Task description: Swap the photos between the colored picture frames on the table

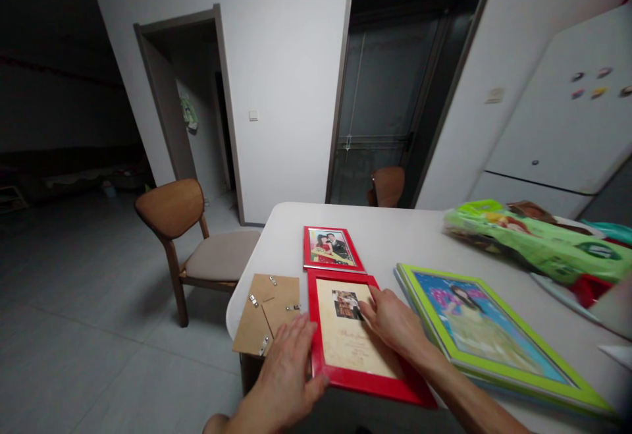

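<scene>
A red picture frame (pixel 320 348) lies at the near edge of the table, showing a cream printed sheet (pixel 348 342) with a small photo (pixel 346 303) near its top. My left hand (pixel 291 368) rests along the frame's left edge, fingers stretched out and thumb by the lower left corner. At the right side, my right hand (pixel 397 325) has curled fingers on the frame's right border, one fingertip touching the small photo. Just beyond lies a smaller red-framed picture (pixel 332 249) of a couple. Left of the frame is a brown backing board (pixel 266 305) with metal clips, partly behind my left hand.
A green-framed picture (pixel 474 328) lies on the white table (pixel 385 236), right of my right hand. Farther right is a green plastic package (pixel 538 236). A wooden chair (pixel 170 207) stands left of the table, another chair (pixel 388 187) behind it. A white fridge (pixel 553 124) is at the right.
</scene>
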Available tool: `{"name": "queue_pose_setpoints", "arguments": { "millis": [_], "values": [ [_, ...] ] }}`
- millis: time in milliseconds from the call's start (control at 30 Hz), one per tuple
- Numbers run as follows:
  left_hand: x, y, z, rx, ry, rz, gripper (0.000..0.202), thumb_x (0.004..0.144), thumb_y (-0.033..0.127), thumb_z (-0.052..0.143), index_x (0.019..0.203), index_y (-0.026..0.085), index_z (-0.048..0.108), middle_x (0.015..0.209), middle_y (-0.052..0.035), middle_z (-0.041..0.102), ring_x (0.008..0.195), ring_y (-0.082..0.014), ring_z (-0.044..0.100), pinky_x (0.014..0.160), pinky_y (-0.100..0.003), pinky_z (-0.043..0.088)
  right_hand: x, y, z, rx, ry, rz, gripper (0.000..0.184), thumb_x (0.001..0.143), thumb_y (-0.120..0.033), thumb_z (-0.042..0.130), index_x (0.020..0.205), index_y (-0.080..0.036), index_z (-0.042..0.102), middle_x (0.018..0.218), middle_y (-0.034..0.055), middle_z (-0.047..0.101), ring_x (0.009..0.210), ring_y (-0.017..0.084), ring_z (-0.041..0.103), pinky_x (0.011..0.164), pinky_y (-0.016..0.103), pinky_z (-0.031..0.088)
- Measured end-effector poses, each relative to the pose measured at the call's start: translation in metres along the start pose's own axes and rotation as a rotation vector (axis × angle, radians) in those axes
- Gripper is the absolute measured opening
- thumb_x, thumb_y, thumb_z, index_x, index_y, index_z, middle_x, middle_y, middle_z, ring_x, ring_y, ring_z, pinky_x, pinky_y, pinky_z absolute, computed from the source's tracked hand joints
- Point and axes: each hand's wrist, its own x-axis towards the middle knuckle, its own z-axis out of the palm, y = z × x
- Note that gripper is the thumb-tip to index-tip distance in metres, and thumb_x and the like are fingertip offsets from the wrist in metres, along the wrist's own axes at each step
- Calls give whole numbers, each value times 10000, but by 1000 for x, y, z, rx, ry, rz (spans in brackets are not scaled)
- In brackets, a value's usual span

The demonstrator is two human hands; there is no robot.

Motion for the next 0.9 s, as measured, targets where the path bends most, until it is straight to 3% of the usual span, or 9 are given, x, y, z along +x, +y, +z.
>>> {"name": "queue_pose_setpoints", "arguments": {
  "millis": [100, 200, 300, 400, 533, 667, 900],
  "values": [
    [-9, -31, -22, 113, -31, -212, 699, 566, 228, 603, 1216, 157, 354, 1321, -119, 275, 1217, -263, 217, 985, -460, 179, -15, -30, -4, 185, -4, -204, 409, 768, -372, 368, 1081, -142, 496, 965, 123, 553, 852, 197, 518, 710, 278, 363],
    [-14, -57, -32, 266, -58, -364, 686, 556, 201, 615, 1195, 111, 381, 1312, -138, 288, 1216, -254, 221, 994, -414, 185, -35, -73, 2, 260, -105, -396, 397, 754, -395, 395, 1070, -186, 514, 947, 92, 567, 883, 196, 492, 778, 302, 333],
    [-17, -74, -29, 310, -35, -355, 607, 587, 188, 607, 1159, 96, 423, 1285, -144, 339, 1196, -227, 279, 989, -346, 234, -49, -109, 16, 207, -122, -468, 477, 668, -466, 487, 1075, -218, 497, 932, 84, 557, 888, 233, 468, 777, 356, 318],
    [-18, -80, -26, 314, 25, -323, 565, 587, 187, 628, 1121, 116, 459, 1246, -146, 398, 1161, -228, 344, 968, -352, 283, -52, -123, 27, 206, -100, -446, 526, 582, -374, 581, 1076, -217, 489, 944, 89, 524, 867, 238, 459, 757, 360, 331],
    [-15, -72, -25, 281, 139, -232, 568, 562, 212, 684, 1084, 112, 485, 1180, -168, 468, 1092, -244, 431, 928, -369, 350, -46, -111, 20, 353, -46, -424, 557, 568, -240, 559, 1115, -205, 465, 973, 81, 496, 890, 211, 445, 771, 329, 352],
    [-3, -40, -17, 249, 231, -95, 607, 512, 249, 734, 1060, 132, 499, 1154, -168, 491, 1071, -269, 448, 901, -408, 382, -47, -74, -6, 419, 3, -456, 534, 574, -196, 522, 1106, -209, 476, 991, 69, 489, 943, 204, 431, 844, 344, 333],
    [24, 21, 21, 137, 44, -8, 609, 524, 279, 736, 1054, 94, 499, 1167, -170, 476, 1088, -259, 425, 920, -363, 367, -62, 8, -29, 351, -86, -309, 426, 619, -270, 488, 1035, -194, 539, 986, 80, 500, 943, 206, 464, 856, 348, 351]
  ]
}}
